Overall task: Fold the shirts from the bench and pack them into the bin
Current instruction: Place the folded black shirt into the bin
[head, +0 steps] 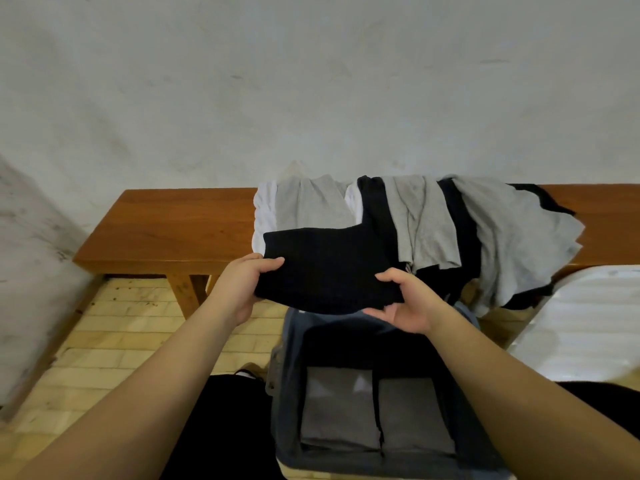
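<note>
A: What is nearest?
B: The bin (pixel 287 393), dark blue, on the floor. Two folded grey shirts (pixel 377 414) lie side by side at its bottom.

A: And above it?
B: A folded black shirt (pixel 322 268), held level over the bin's far rim. The left hand (pixel 239 289) has a closed grip on its left edge, thumb on top. The right hand (pixel 408 303) grips its near right corner, thumb on top, fingers beneath.

A: Farther back?
B: The bench (pixel 173 230), wooden, against a pale wall (pixel 311 81). A pile (pixel 450 223) of grey, black and white shirts lies on it, some hanging over the front edge behind the held shirt.
</note>
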A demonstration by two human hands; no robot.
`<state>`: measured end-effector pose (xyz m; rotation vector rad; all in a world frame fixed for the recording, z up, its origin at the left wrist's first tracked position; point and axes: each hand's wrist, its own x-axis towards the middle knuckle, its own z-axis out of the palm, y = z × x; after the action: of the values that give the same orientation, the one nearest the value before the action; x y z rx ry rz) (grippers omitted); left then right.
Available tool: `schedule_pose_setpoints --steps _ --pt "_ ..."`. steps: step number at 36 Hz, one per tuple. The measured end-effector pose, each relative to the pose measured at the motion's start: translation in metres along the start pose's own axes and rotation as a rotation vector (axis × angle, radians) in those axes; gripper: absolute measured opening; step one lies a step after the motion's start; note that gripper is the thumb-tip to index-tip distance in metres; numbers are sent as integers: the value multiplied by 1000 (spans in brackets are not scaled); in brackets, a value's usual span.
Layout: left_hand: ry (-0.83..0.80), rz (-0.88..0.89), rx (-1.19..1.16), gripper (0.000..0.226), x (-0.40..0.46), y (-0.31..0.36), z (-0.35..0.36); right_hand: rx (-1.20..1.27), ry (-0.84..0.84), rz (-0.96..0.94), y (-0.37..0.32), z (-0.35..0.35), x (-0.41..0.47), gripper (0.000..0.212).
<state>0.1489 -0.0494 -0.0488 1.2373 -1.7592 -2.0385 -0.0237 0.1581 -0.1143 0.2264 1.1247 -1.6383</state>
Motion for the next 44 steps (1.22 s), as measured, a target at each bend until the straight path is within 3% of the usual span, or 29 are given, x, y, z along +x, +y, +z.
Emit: schedule_pose_setpoints --steps 6,11,14,18,22,25,29,34,37,39,44 --pt "-14 -110 -17 33 -23 -9 14 -11 -45 107 8 -38 -31 37" --pt "-65 -247 -4 30 -26 -42 36 -158 98 197 14 -81 -51 32" --pt "-82 -359 68 31 -19 -69 50 -254 152 250 19 -103 -58 19" --pt "-82 -527 176 24 -2 -108 75 -252 234 363 33 -136 -50 19" --pt "-18 -667 321 52 28 -159 92 -247 308 527 55 -174 -30 20" --pt "-46 -755 407 32 47 -194 102 -278 348 625 74 -200 -14 21" --pt "-96 -836 396 21 63 -226 123 -330 381 702 96 -228 5 27" --pt "-112 -953 301 24 81 -267 153 -543 526 632 119 -247 33 20" --pt "-97 -932 251 25 88 -287 164 -778 598 562 128 -251 49 28" --pt "-92 -903 219 22 94 -297 173 -1060 533 582 132 -256 60 30" --pt "-135 -763 341 22 113 -316 185 -998 778 345 130 -270 76 43"
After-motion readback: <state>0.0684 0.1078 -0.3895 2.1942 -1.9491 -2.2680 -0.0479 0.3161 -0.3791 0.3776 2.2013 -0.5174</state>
